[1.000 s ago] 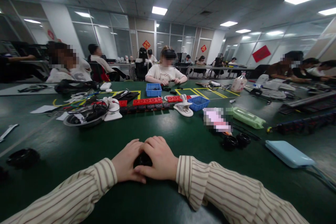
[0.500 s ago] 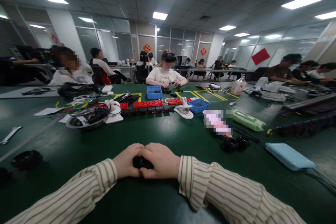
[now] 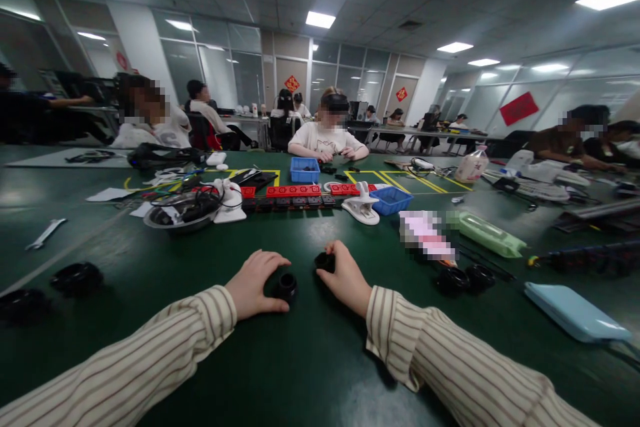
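Black cylindrical piece, seemingly hollow

Worktop, ctr: part btwn thumb & fingers of L grip; piece in R grip, to R of part, apart. Far L: 2 rings, wrench behind. Beyond grips, L to R: bowl, strip, clip, bin just R of clip. 2nd bin behind strip. R side: pack, bottle behind it, 2 more rings nearer, case nearer & farther R. Person opp., across worktop.
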`<state>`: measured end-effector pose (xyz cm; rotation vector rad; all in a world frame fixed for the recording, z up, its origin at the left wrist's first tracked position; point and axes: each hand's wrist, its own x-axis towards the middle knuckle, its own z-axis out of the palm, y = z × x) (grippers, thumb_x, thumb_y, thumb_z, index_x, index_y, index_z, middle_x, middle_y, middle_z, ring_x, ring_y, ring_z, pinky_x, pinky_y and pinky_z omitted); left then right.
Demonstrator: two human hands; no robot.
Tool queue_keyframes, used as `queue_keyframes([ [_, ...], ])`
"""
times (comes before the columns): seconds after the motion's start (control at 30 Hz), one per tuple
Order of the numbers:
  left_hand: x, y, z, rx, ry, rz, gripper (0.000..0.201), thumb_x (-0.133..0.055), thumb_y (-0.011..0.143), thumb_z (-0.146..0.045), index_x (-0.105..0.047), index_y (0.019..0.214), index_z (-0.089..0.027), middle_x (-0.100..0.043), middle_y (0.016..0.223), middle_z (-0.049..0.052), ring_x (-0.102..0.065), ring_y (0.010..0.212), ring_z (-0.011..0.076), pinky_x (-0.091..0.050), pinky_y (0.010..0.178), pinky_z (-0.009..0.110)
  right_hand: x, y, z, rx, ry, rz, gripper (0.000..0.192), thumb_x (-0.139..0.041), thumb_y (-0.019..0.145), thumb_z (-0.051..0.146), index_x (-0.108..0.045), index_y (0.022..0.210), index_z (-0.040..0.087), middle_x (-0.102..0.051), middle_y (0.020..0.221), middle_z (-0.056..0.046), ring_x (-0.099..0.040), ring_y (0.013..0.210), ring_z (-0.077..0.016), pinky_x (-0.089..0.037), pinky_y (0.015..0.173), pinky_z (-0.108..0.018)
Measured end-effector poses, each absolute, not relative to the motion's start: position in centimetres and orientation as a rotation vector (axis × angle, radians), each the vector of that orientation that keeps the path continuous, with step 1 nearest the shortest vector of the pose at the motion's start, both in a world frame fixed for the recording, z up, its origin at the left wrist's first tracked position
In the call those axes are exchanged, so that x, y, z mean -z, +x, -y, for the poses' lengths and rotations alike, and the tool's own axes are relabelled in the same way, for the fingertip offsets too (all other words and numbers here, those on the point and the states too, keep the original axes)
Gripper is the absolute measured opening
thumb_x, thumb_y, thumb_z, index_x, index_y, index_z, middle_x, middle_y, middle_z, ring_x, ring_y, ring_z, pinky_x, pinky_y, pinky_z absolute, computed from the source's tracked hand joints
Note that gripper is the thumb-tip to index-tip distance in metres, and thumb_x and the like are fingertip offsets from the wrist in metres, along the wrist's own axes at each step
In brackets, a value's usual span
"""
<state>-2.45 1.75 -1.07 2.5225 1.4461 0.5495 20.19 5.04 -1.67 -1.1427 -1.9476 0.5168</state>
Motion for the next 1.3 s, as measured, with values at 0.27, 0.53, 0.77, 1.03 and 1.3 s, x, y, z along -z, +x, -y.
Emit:
queue_keyframes([
  [0.27, 2.2, -3.1, -2.2, -0.341, 2.564, -1.575, 0.113, -0.064, 0.049, -0.068, -0.018, 0.140, -0.019, -0.023, 0.145, 0.014, -0.018, 0.132, 0.0343, -0.012, 0.105, 0.057, 0.8, 19.9, -3.5, -0.259, -1.224, 2.001, 0.058, -0.061, 0.071, 0.027, -0.034, 0.122, 0.019, -0.041, 0.123, -0.012, -0.035, 0.120, -0.0273, -0.012, 0.104, -0.056],
  [0.53, 1.4, -2.9, -2.4, -0.029, 2.587, -1.481, 0.105, -0.063, 0.053, -0.062, -0.023, 0.138, -0.017, -0.020, 0.146, 0.014, -0.016, 0.134, 0.0314, -0.012, 0.106, 0.055, 0.1, 15.1, 0.8, -0.335, -0.819, 2.401, 0.043, -0.057, 0.079, 0.030, -0.043, 0.118, 0.018, -0.044, 0.122, -0.009, -0.038, 0.116, -0.0224, -0.026, 0.105, -0.043],
  [0.77, 0.9, -3.5, -2.1, 0.089, 2.588, -1.419, 0.104, -0.063, 0.053, -0.065, -0.024, 0.138, -0.020, -0.015, 0.146, 0.013, -0.012, 0.134, 0.0322, -0.012, 0.105, 0.056, 0.0, 14.9, 0.8, -0.455, -0.848, 2.427, 0.027, -0.048, 0.082, 0.010, -0.050, 0.108, 0.016, -0.050, 0.111, -0.008, -0.047, 0.105, -0.0165, -0.039, 0.094, -0.030],
  [1.03, 1.0, -3.7, -1.6, 0.085, 2.593, -1.434, 0.103, -0.054, 0.059, -0.071, -0.018, 0.139, -0.018, -0.014, 0.146, 0.011, -0.012, 0.134, 0.0303, -0.012, 0.105, 0.054, -0.9, 25.5, 10.4, -0.705, -1.091, 2.304, 0.035, -0.054, 0.080, 0.019, -0.046, 0.114, 0.020, -0.055, 0.110, -0.006, -0.052, 0.100, -0.0166, -0.042, 0.090, -0.030],
  [1.3, 1.3, -3.6, -1.6, 0.010, 2.581, -1.477, 0.092, -0.049, 0.065, -0.069, -0.023, 0.139, -0.019, -0.019, 0.146, 0.012, -0.016, 0.134, 0.0299, -0.013, 0.106, 0.053, 0.7, 38.3, 9.5, -0.379, -1.641, 1.876, 0.038, -0.054, 0.077, 0.040, -0.048, 0.108, 0.019, -0.057, 0.106, -0.008, -0.055, 0.099, -0.0230, -0.042, 0.088, -0.039],
])
